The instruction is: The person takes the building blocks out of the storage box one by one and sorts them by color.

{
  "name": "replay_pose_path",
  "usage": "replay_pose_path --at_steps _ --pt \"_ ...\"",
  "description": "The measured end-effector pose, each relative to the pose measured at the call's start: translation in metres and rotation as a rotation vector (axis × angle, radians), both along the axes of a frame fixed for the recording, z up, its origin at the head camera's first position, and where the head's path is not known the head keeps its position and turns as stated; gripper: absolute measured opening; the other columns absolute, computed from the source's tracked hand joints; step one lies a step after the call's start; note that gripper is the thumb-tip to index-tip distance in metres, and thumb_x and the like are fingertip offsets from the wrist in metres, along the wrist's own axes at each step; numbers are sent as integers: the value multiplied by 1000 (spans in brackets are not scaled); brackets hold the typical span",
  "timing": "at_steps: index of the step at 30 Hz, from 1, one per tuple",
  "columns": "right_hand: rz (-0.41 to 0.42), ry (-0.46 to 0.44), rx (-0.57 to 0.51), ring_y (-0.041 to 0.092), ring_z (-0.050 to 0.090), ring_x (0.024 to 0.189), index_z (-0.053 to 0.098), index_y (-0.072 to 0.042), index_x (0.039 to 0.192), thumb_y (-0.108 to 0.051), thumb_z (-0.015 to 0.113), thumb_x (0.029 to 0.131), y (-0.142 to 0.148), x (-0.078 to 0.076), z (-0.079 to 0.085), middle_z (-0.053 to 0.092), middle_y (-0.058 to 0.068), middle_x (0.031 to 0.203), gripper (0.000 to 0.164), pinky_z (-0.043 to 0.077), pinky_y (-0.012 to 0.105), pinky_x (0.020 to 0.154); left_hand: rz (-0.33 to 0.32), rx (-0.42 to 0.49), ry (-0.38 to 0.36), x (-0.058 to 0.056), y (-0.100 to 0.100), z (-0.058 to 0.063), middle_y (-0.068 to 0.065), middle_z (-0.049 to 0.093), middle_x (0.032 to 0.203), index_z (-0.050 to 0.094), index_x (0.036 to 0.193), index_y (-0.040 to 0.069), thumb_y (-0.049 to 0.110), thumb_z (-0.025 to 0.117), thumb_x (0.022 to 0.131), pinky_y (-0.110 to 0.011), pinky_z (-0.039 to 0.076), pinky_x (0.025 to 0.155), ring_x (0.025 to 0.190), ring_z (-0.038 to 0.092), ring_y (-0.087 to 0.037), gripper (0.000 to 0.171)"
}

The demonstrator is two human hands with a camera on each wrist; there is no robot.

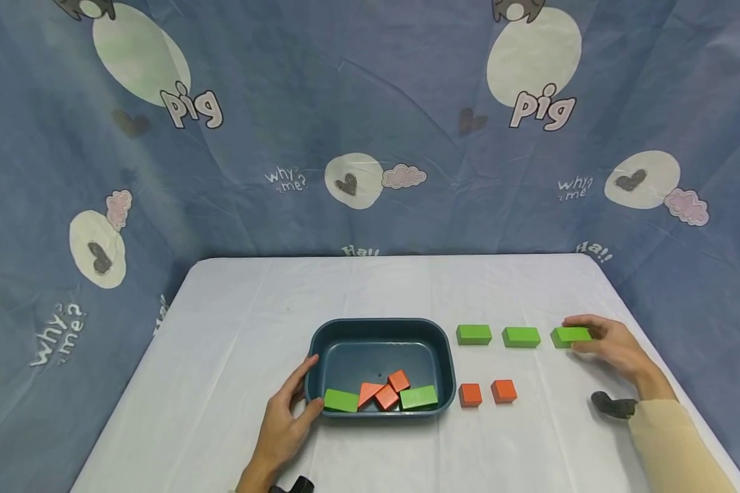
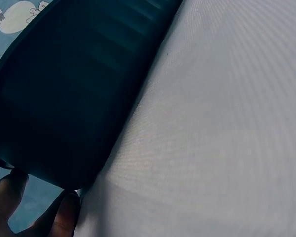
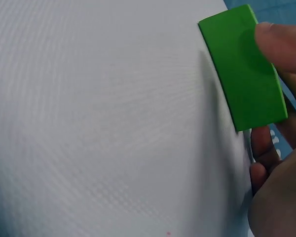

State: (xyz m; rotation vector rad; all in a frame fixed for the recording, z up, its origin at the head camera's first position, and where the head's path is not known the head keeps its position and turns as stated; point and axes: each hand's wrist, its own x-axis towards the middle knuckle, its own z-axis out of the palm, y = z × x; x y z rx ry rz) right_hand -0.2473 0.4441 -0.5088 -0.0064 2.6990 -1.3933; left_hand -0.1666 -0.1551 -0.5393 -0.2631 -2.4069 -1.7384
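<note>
At the right of the table, my right hand (image 1: 613, 346) pinches a green rectangular block (image 1: 570, 336) between thumb and fingers. In the right wrist view the thumb presses on the broad face of this green block (image 3: 244, 71), with fingers behind it. My left hand (image 1: 286, 418) touches the left end of a dark teal plastic tray (image 1: 379, 418), its fingers and thumb spread along the outer wall. The left wrist view shows fingertips (image 2: 66, 212) against the tray's outside (image 2: 69, 98). Inside the tray, along its front side, lie two green blocks (image 1: 418, 397) and several orange-red pieces (image 1: 386, 397).
Two more green blocks (image 1: 473, 335) (image 1: 521, 337) stand in a row with the held one. Nearer the front are two orange-red cubes (image 1: 470, 395) (image 1: 503, 391). A white cloth covers the table (image 1: 222, 329). A blue printed curtain (image 1: 370, 103) hangs behind.
</note>
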Motion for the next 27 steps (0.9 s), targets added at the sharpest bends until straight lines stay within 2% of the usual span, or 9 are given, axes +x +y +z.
replay_pose_path --at_steps 3,6,11,18,22,27 --pt "-6 28 -81 -6 54 108 60 4 134 -11 79 88 2 2 2 66 -18 118 52 40 11 85 -7 12 11 0 -1 -1 -13 47 154 52 150 13 11 74 92 -16 46 100 132 55 -29 63" --pt "-8 52 -134 -4 51 112 58 5 135 -9 76 91 1 3 5 64 -23 118 50 38 9 87 -14 24 17 0 -2 -2 -14 46 154 52 150 14 10 74 92 -17 46 100 132 55 -30 62" --pt "49 120 -262 6 52 113 57 6 136 4 69 93 -7 0 14 66 -18 121 45 40 12 88 -21 29 14 0 -2 -2 -14 45 155 51 150 14 9 74 92 -17 46 101 132 54 -31 63" --pt "179 215 -506 7 58 113 52 15 134 20 62 89 -33 -7 31 66 0 126 47 45 14 94 -17 16 7 -1 -2 0 -13 48 153 51 150 11 11 75 92 -17 46 100 131 56 -29 63" --pt "200 211 -542 9 62 112 52 14 135 19 64 88 -49 -10 41 66 1 126 48 48 16 96 -15 18 1 -1 -3 0 -12 49 152 51 150 14 9 75 91 -19 46 101 131 56 -26 64" --pt "231 208 -535 11 65 112 51 14 136 18 65 88 -70 -15 54 67 -1 126 50 51 20 96 -15 13 18 -1 -3 0 -13 50 151 50 151 14 9 74 92 -23 49 101 130 56 -27 64"
